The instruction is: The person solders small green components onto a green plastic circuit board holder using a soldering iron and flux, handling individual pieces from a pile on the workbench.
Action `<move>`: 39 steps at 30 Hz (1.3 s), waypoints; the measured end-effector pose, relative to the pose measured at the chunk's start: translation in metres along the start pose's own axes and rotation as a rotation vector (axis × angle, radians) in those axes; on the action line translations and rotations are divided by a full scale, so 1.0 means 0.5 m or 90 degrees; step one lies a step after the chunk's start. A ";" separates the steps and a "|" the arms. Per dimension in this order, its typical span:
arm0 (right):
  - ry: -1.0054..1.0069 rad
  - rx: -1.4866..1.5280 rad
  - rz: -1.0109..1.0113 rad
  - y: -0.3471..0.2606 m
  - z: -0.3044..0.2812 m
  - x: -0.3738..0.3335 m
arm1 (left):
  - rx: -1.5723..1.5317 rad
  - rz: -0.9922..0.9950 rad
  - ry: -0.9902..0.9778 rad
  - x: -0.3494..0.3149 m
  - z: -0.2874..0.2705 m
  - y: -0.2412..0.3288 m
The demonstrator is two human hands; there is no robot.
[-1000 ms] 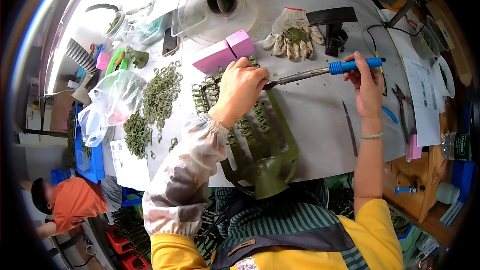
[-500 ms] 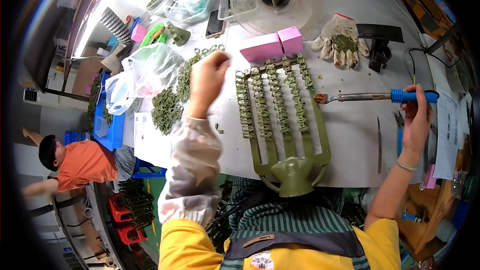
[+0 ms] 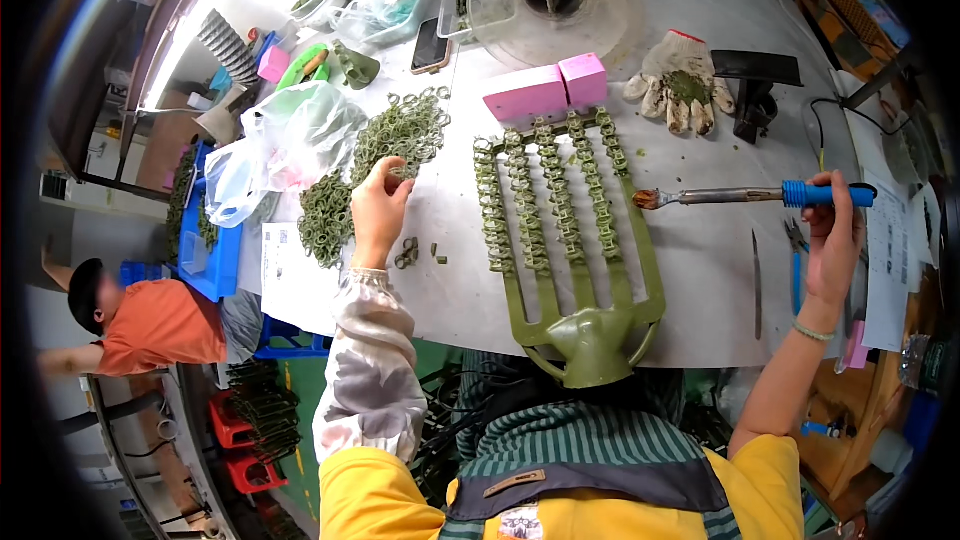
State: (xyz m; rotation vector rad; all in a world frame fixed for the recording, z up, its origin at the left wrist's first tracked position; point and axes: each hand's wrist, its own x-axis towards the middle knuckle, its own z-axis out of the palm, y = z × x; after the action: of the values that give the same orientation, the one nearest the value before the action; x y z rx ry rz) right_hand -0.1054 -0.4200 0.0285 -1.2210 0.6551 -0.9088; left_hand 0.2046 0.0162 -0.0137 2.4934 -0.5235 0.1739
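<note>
My left hand (image 3: pixel 376 215) is at the near right edge of a heap of small green wax-like rings (image 3: pixel 405 130), its fingers curled in toward the thumb. Whatever is between those fingertips is too small to tell. In my right hand (image 3: pixel 834 240) is a soldering iron (image 3: pixel 730 196), gripped by its blue handle and held level. The brownish tip points left, beside the outer bar of a green pronged frame (image 3: pixel 590 340). Rows of green rings (image 3: pixel 562 190) line several of its bars. A second heap of rings (image 3: pixel 325 220) lies left of my left hand.
Pink blocks (image 3: pixel 525 92) stand at the frame's far end. Behind are a clear round cover (image 3: pixel 610 10) and a phone (image 3: pixel 430 46). A stained glove (image 3: pixel 680 80), black stand (image 3: pixel 755 90) and pliers (image 3: pixel 797 270) lie right. Plastic bags (image 3: pixel 300 135) lie left; a person (image 3: pixel 165 325) sits beyond.
My left hand has moved down and left, from above the ring heap to its near edge. Loose rings beside that wrist have come into view. My right hand holds the iron almost still.
</note>
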 end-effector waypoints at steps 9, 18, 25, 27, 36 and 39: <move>0.002 0.004 -0.012 -0.003 -0.006 -0.002 | -0.286 -0.243 -0.211 0.011 -0.023 0.028; 0.006 0.005 -0.015 -0.001 -0.016 -0.002 | -0.213 -0.073 -0.071 0.018 -0.021 0.063; -0.018 0.011 -0.015 0.005 -0.001 0.002 | -0.318 0.110 -0.239 -0.023 0.040 0.321; -0.019 0.010 -0.014 0.007 0.004 0.002 | -0.273 0.203 -0.285 -0.033 0.069 0.366; -0.039 0.033 0.010 0.041 0.018 0.014 | -0.059 0.449 -0.147 -0.031 0.171 0.405; -0.043 0.044 0.021 0.046 0.026 0.016 | -0.058 0.496 -0.123 -0.028 0.190 0.407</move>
State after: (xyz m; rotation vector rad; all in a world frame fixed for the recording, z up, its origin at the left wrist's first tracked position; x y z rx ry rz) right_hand -0.0852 -0.4183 0.0098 -1.1715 0.5839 -0.8530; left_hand 0.1105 -0.1868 0.0097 2.1032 -1.5256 0.1981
